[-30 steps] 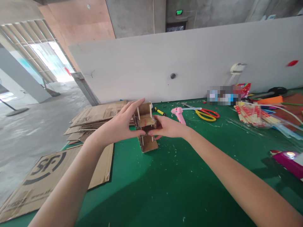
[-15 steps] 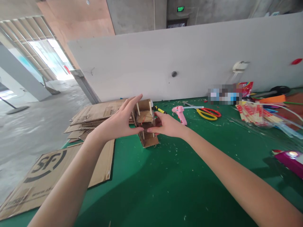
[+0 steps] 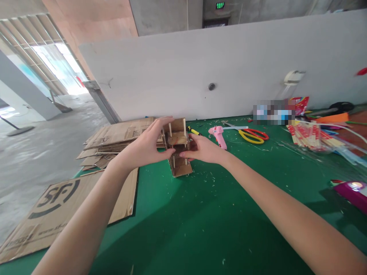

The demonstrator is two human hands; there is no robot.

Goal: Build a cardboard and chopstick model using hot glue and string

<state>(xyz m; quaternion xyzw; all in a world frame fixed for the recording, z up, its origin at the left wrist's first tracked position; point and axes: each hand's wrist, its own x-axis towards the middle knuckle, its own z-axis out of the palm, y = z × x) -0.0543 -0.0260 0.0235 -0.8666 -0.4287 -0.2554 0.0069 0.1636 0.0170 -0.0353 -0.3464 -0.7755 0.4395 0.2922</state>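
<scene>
Between both palms, upright on green table (image 3: 200,229): cardboard model (image 3: 178,152), clasped by left hand (image 3: 143,149) and right hand (image 3: 202,149). Just right of grip, pink glue gun (image 3: 218,135), scissors (image 3: 252,136).

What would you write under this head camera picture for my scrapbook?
Left hand and right hand steady a little cardboard model on a green table, near a pink glue gun.

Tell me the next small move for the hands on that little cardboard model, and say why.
Probably keep both hands pressed in place a moment, then ease the right hand off first. The left hand and right hand squeeze the cardboard model from opposite sides; its base rests on the green table, and the pink glue gun lies beside it, so joints may be fresh.
</scene>
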